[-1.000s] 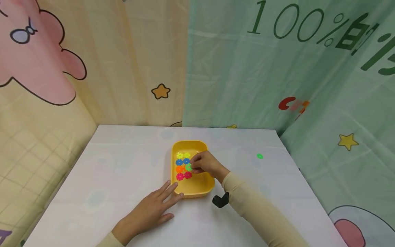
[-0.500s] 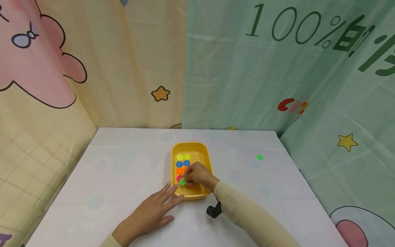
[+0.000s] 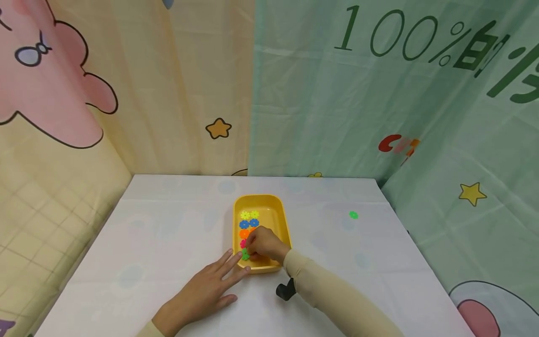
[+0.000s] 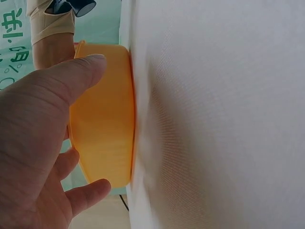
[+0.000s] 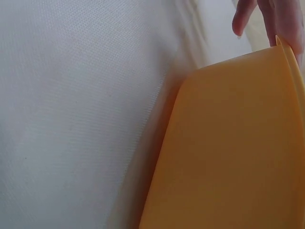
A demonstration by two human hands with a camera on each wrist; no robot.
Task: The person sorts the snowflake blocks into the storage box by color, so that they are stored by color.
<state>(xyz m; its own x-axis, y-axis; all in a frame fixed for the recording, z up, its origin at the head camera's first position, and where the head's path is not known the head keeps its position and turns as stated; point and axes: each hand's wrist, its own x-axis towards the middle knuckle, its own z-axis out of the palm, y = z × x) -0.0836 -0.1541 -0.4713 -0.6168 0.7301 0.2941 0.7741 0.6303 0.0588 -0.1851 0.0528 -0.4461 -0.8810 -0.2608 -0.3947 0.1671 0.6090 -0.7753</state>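
In the head view my right hand (image 3: pixel 266 244) reaches into a yellow plastic tray (image 3: pixel 274 214) and pinches a green flower-shaped piece (image 3: pixel 245 255) low at the tray's left side. Above that piece lie flower pieces in rows: a pink one (image 3: pixel 243 244) partly covered by the fingers, orange (image 3: pixel 244 234), blue (image 3: pixel 244 224) and yellow (image 3: pixel 245 215). My left hand (image 3: pixel 201 289) rests with spread, straight fingers at the tray's near left corner. The left wrist view has its thumb (image 4: pixel 78 76) beside the tray wall (image 4: pixel 105 124). The right fingers are out of the right wrist view.
A single green flower piece (image 3: pixel 353 215) lies on the white table (image 3: pixel 177 220), right of the tray. A black wrist camera (image 3: pixel 286 290) sticks out under the right sleeve, near the tray's front. Printed curtains (image 3: pixel 320 117) stand behind the table and at both sides.
My right hand has carried the green flower piece from the middle rows towards the near left end of the tray, below the pink row. The left hand stays in place.
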